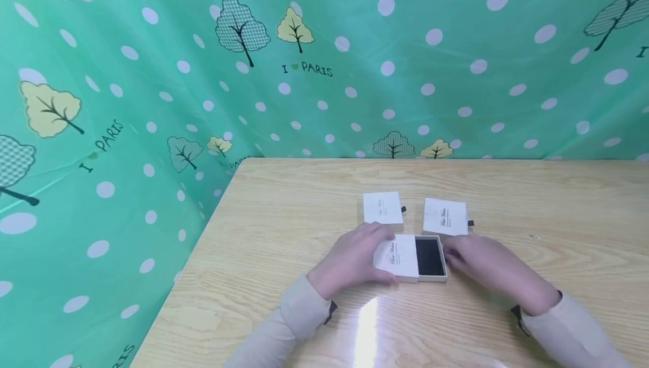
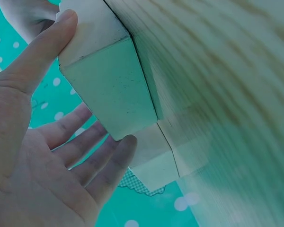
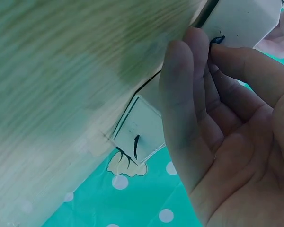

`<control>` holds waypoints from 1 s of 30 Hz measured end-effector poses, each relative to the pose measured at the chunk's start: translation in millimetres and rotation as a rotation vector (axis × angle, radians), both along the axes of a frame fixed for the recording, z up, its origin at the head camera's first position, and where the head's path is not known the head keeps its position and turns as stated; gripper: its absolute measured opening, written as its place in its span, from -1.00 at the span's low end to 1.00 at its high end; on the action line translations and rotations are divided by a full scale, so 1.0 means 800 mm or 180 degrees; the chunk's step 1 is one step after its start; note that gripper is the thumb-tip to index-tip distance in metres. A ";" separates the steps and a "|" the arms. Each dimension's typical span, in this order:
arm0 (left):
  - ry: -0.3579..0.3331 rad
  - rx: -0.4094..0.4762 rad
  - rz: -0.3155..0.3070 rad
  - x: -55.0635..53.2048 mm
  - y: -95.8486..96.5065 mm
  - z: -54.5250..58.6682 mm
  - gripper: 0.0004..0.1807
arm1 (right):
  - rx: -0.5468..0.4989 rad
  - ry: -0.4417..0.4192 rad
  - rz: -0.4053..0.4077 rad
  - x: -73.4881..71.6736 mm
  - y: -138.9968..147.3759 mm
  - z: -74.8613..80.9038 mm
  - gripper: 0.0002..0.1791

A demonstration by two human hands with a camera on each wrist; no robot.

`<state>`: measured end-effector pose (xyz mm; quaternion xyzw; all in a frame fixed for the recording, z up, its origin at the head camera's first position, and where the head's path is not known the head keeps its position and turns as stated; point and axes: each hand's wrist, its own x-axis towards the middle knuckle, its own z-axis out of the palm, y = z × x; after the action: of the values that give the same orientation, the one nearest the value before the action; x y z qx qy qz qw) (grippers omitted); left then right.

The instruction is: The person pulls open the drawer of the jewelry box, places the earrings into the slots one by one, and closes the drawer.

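A white drawer-style gift box (image 1: 405, 264) with dark script print lies on the table, its inner tray (image 1: 433, 279) slid partway out to the right. Black lining (image 1: 429, 258) shows inside the tray. My left hand (image 1: 357, 258) grips the sleeve from the left, thumb on the near side and fingers on the far side. At the tray's right end, my right hand (image 1: 479, 258) pinches a small black ribbon tab (image 3: 217, 39) between thumb and fingers. In the left wrist view the sleeve's closed end (image 2: 109, 85) faces the palm.
Two similar white boxes stand behind, one at the left (image 1: 382, 208) and one at the right (image 1: 445, 216), each with a black tab on its right side. The wooden table (image 1: 284, 199) meets a green polka-dot cloth (image 1: 355, 103) at its back and left edges.
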<state>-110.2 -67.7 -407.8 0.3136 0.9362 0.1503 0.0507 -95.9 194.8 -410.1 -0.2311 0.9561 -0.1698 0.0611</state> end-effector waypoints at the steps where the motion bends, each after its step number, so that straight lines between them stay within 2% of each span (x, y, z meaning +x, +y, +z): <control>1: -0.0007 0.0003 0.0000 0.000 0.000 0.000 -0.10 | 0.0008 0.0010 0.0003 0.000 0.000 0.000 -0.75; 9: -0.0035 0.0012 -0.0018 -0.001 0.000 0.000 -0.11 | 0.0098 0.0024 0.0002 0.002 0.002 -0.001 -0.77; 16: -0.0051 -0.0001 0.0031 -0.001 -0.002 -0.002 -0.12 | 0.0074 0.0207 0.0077 0.004 0.003 -0.002 -0.72; 22: -0.0076 0.0034 0.0017 0.000 -0.002 -0.002 -0.12 | 0.0094 0.0189 -0.0004 0.006 0.003 -0.004 -0.70; 30: -0.0079 -0.0007 0.0001 0.000 -0.002 0.001 -0.14 | 0.0056 0.0230 -0.0086 0.006 0.005 0.002 -0.87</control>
<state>-110.0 -69.6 -407.2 0.3115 0.9357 0.1532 0.0627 -91.3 198.9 -408.1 -0.2236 0.9621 -0.1538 0.0262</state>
